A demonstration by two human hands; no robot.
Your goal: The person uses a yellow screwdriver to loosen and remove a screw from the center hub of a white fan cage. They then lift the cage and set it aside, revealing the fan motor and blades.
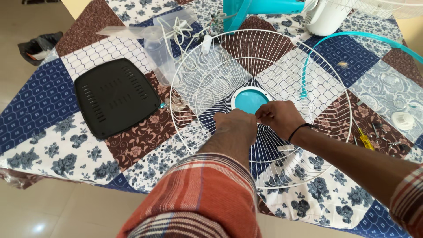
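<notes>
Over patchwork cloth (66,150), left hand (236,127) and right hand (280,115) pinch white fan grille (220,75) wires.

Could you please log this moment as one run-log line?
left hand: pinching fan guard wires | right hand: same, touching left | teal hub: beyond hands | black panel: left, untouched

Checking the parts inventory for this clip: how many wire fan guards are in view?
2. One white wire fan guard lies on the patchwork cloth, with the left hand and right hand on it. A second guard is cut off at the top right edge; more may be hidden.
</notes>
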